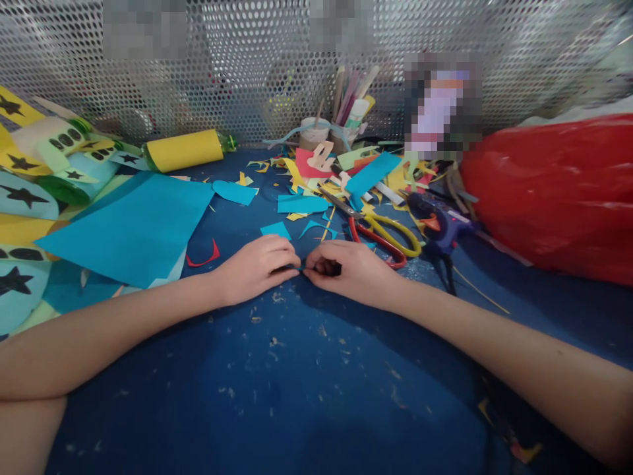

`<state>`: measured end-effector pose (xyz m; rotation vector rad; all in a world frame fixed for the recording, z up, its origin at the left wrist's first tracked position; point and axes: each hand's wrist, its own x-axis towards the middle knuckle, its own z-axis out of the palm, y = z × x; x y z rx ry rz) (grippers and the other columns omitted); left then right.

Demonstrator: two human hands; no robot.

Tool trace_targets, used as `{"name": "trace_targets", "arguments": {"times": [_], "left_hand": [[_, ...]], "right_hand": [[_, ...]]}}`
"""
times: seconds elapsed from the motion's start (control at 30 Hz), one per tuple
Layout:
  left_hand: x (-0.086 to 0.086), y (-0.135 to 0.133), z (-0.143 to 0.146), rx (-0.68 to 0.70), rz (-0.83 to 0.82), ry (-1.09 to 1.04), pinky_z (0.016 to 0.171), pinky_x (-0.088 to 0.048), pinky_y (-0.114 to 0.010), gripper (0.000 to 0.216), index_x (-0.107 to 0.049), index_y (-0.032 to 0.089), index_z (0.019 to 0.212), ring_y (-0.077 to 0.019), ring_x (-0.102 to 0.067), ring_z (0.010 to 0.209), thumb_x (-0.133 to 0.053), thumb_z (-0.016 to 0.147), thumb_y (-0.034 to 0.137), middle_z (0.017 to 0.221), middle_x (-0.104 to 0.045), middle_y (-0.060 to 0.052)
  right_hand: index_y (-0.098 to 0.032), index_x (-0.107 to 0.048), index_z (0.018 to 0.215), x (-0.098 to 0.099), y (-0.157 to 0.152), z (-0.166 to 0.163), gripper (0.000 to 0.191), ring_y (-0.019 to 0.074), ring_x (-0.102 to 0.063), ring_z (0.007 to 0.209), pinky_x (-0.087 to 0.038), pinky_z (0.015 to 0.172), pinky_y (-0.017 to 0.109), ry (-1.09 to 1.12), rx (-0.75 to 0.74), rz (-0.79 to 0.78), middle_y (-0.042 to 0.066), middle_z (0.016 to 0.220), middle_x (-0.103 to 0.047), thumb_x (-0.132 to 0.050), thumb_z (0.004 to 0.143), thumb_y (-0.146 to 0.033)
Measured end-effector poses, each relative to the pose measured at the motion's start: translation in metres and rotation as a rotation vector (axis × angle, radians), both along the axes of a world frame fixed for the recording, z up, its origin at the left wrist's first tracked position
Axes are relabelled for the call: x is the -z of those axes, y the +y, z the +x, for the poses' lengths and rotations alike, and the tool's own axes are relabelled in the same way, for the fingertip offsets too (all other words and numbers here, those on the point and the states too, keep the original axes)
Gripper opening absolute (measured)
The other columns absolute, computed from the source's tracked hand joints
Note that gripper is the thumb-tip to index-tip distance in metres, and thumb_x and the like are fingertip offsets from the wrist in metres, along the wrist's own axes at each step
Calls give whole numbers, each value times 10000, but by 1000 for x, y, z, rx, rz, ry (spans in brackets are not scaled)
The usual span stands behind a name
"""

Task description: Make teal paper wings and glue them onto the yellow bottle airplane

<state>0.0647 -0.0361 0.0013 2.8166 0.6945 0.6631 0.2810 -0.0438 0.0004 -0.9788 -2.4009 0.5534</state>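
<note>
My left hand [260, 267] and my right hand [356, 270] meet at the middle of the blue table, fingertips almost touching. Both are closed in a pinch on a tiny piece of blue paper [299, 268], mostly hidden by the fingers. Just beyond the hands lie blue paper scraps [275, 229] and a cut blue paper shape [302, 204]. Scissors with red and yellow handles [390, 236] rest right behind my right hand. A curved red paper offcut [204, 256] is near my left wrist.
Large blue paper sheets [143, 224] and star-decorated paper pieces [22, 194] cover the left. Behind stand a yellow-wrapped bottle [185, 150], cups holding sticks [346, 135] and a perforated metal screen [237, 66]. A glue gun [448, 227] and red plastic bag [554, 198] lie right.
</note>
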Motion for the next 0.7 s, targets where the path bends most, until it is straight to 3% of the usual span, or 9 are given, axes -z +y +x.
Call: {"name": "trace_targets", "arguments": {"times": [0.13, 0.3, 0.4, 0.5, 0.6, 0.7], "left_hand": [[0, 0, -1, 16, 40, 1, 774, -500, -289, 153, -639, 140, 913, -167, -618, 846, -511, 931, 221, 881, -661, -71], [-5, -2, -3, 28, 340, -44, 770, -525, -305, 151, -619, 115, 927, -167, -630, 817, -488, 941, 189, 858, -677, -86], [-12, -5, -6, 57, 568, -91, 797, -541, -316, 115, -597, 119, 983, -165, -647, 842, -500, 933, 154, 873, -696, -81], [-19, -8, -10, 148, 739, -95, 794, -556, -298, 126, -604, 109, 991, -167, -661, 853, -501, 917, 110, 873, -714, -77], [-20, -9, -12, 240, 820, -99, 778, -568, -289, 120, -630, 92, 945, -177, -672, 839, -521, 894, 95, 856, -725, -88], [-16, -10, -13, 271, 842, -100, 793, -575, -304, 111, -648, 102, 928, -189, -677, 853, -550, 875, 102, 867, -731, -92]], "right_hand": [[-188, -603, 763, -1, -2, 0, 59, 117, -531, 608, -435, 590, 239, 12, -14, -8, -1, 670, -586, -581, 808, -220], [-187, -582, 826, -8, -3, -2, 144, 131, -568, 681, -480, 634, 258, 149, 39, -122, 30, 777, -614, -595, 841, -329], [-180, -595, 907, -14, -2, -4, 244, 148, -607, 745, -507, 662, 276, 327, 152, -336, 53, 855, -646, -531, 881, -414], [-175, -626, 848, -19, -4, -8, 316, 132, -606, 681, -510, 639, 273, 368, 147, -631, 44, 815, -660, -526, 869, -474], [-170, -644, 763, -23, -8, -12, 352, 108, -590, 627, -501, 629, 259, 375, 70, -897, 21, 735, -650, -590, 817, -514], [-165, -655, 746, -24, -11, -13, 338, 81, -566, 599, -481, 598, 226, 449, 18, -1055, 1, 696, -641, -658, 773, -503]]}}
